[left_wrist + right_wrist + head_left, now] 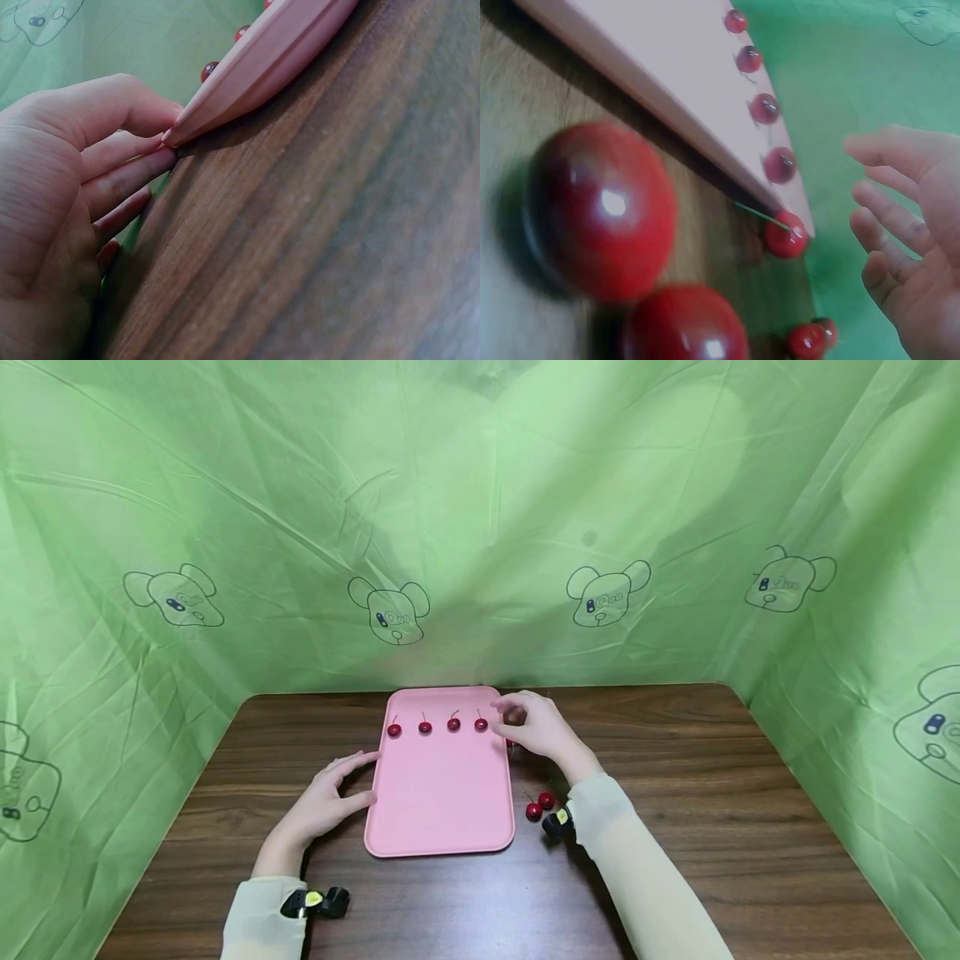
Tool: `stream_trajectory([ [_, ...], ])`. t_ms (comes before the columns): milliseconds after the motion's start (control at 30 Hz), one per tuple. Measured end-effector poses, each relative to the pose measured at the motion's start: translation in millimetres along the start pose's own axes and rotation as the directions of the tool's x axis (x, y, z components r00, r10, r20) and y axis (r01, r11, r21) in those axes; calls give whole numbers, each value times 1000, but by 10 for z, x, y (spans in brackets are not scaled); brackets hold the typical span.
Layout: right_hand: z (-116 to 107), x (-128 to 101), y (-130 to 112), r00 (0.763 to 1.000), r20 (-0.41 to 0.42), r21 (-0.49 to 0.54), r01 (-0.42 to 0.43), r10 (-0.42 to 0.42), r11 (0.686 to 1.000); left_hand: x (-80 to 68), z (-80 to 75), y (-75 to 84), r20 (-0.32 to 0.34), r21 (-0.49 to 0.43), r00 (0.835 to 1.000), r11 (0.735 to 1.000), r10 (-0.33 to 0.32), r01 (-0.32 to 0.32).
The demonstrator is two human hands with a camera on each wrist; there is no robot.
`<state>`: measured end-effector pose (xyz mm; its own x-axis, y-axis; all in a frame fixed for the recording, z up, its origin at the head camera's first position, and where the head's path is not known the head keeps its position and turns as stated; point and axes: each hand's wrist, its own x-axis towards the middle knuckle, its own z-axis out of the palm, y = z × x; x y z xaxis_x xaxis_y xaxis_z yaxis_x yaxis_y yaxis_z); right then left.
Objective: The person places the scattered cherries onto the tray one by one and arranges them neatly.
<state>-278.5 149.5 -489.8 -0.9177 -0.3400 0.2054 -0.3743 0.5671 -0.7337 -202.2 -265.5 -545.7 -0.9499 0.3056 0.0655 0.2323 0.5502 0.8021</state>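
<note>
Green plastic sheeting printed with cartoon bears (390, 610) walls in a dark wooden table (675, 827). From the head view, a flat pink rectangular tray (442, 802) lies between both hands, with four small red cherries (453, 724) in a row along its far end. The left hand (322, 802) rests beside the tray's left edge; the left wrist view shows what the head view cannot, the thumb and fingertips (150, 161) pressed against that rim (247, 75), fingers fairly straight. The right hand (536, 727) hovers at the tray's far right corner, fingers loosely spread and holding nothing. Only the right wrist view shows a fifth cherry (786, 236) on the table beside that corner, just off the fingertips (870, 195). Two more cherries (540, 806) lie near the right wrist.
</note>
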Motion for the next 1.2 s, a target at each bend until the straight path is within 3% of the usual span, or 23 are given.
stream_trajectory([
  [400,-367,-386,139,989,-142,16,48,-45,999,-20,9,-1,9,7,1000,1000,-23,23],
  [667,-512,-642,344,973,-231,29,19,-12,999,-13,11,18,4,-1,1000,1000,-17,17],
  [900,-504,-759,510,951,-305,51,-33,47,998,-21,-6,7,1,-3,1000,1000,-9,9],
  [1067,-489,-813,636,943,-309,79,-101,120,992,-17,-2,12,-2,-3,1000,1000,-1,1],
  [1200,-488,-858,693,950,-260,156,-135,173,978,-12,5,22,2,2,1000,1000,-1,1],
])
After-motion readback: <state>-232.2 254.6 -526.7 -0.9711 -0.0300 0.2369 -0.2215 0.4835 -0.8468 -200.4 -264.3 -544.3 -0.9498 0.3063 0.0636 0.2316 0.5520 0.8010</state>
